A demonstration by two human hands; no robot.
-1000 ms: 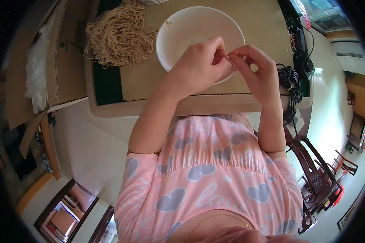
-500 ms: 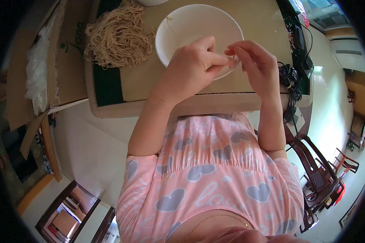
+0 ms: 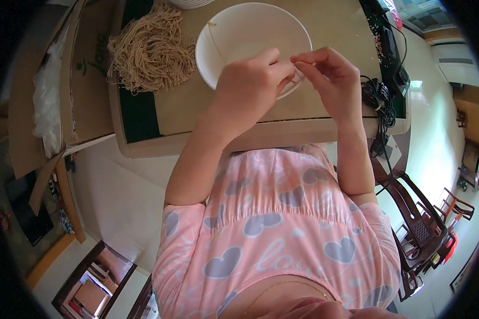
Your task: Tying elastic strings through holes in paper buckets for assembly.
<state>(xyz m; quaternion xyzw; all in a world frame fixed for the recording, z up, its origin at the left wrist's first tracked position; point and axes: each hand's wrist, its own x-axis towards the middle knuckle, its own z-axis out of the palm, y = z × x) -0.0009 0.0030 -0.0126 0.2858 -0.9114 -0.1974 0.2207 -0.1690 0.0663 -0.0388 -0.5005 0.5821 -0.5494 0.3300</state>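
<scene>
While the person is leaning over a tan table (image 3: 324, 119), both bare hands are meeting just above the near right rim of a white bowl (image 3: 239, 40). The left hand (image 3: 250, 87) is curling loosely, its thumb and forefinger reaching right to touch the fingertips of the right hand (image 3: 330, 80). Between those pinched fingertips a thin pale strand (image 3: 297, 76) is being held; it is too fine to make out clearly. The hands are together, both pinching closed on this strand, and it is sitting right at the bowl's near right edge.

Inside the bowl, little is showing beyond a thin pale strand lying along its left inner wall. To the far left of the bowl, a loose heap of tan noodle-like strands (image 3: 151, 50) is resting on the table, partly over a dark green mat (image 3: 138, 114). Further left, a brown cardboard box (image 3: 85, 80) is standing open with crumpled clear plastic (image 3: 48, 103) beside it. On the right edge of the table, black cables (image 3: 378, 101) are trailing down. The person is wearing a pink top with grey hearts (image 3: 282, 234).
</scene>
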